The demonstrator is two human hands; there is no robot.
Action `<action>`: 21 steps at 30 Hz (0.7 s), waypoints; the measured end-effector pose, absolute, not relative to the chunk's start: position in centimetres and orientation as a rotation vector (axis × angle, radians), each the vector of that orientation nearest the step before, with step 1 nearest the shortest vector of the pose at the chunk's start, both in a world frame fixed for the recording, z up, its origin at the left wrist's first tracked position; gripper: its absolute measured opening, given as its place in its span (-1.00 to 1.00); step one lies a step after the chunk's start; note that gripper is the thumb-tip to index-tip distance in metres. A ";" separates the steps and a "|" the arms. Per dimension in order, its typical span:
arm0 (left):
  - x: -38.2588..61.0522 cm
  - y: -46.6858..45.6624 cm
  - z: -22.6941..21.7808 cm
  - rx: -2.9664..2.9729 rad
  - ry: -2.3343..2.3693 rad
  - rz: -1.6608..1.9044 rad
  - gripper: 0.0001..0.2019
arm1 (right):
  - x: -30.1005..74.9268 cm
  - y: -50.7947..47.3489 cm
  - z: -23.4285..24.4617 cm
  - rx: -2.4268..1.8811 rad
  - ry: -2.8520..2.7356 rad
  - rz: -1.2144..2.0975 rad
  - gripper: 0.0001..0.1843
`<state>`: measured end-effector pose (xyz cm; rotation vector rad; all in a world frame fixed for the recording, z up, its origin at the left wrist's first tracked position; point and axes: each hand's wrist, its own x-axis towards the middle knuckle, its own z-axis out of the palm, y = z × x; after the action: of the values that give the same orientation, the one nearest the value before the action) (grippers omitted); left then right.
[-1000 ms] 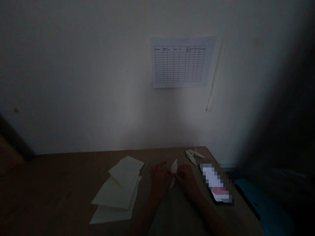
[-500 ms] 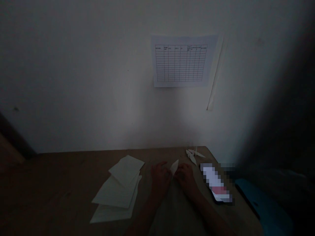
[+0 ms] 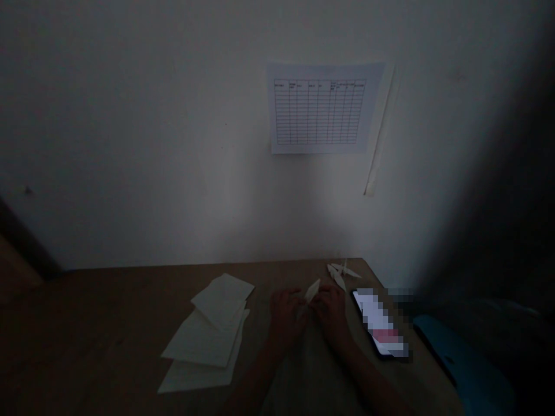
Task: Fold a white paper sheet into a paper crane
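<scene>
Between my two hands, above the wooden table [image 3: 130, 323], a small folded white paper [image 3: 313, 290] points up and to the right. My left hand [image 3: 288, 315] is closed at its lower left side, fingers curled and fingertips at the paper. On the other side my right hand [image 3: 330, 309] pinches the paper's lower edge. The dim light hides the exact finger contact. Just beyond my right hand lie folded paper cranes [image 3: 338, 276], white with pointed wings.
Left of my hands lie several loose white paper sheets [image 3: 203, 341], overlapping. A phone [image 3: 378, 323] with a lit, blurred screen rests at the right edge. A blue chair [image 3: 472, 364] stands beyond it. Behind the table, a printed chart [image 3: 318, 112] hangs on the wall.
Both hands and the folded paper have shifted slightly to the right. The left fingers have curled in more. The sheets, cranes and phone lie as before.
</scene>
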<state>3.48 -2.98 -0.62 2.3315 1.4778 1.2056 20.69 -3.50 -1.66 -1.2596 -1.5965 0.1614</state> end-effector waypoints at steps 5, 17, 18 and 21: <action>3.4 -2.8 -0.5 2.314 1.473 1.180 -0.83 | 20.7 -3.6 -1.6 -1.252 -1.639 0.148 -0.80; 3.4 -2.7 -0.7 2.351 1.603 1.114 -0.87 | 21.0 -3.4 -1.9 -1.325 -1.635 -0.020 -0.88; 3.4 -2.7 -0.8 2.358 1.610 1.122 -0.86 | 21.1 -3.3 -1.8 -1.332 -1.605 -0.040 -0.85; 3.4 -2.7 -0.9 2.380 1.628 1.108 -0.84 | 21.6 -3.3 -1.4 -1.336 -1.595 -0.105 -0.76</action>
<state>3.40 -2.66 -0.92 2.3802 1.6276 1.1083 21.63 -3.34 -1.40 -1.3356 -1.5951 -0.1051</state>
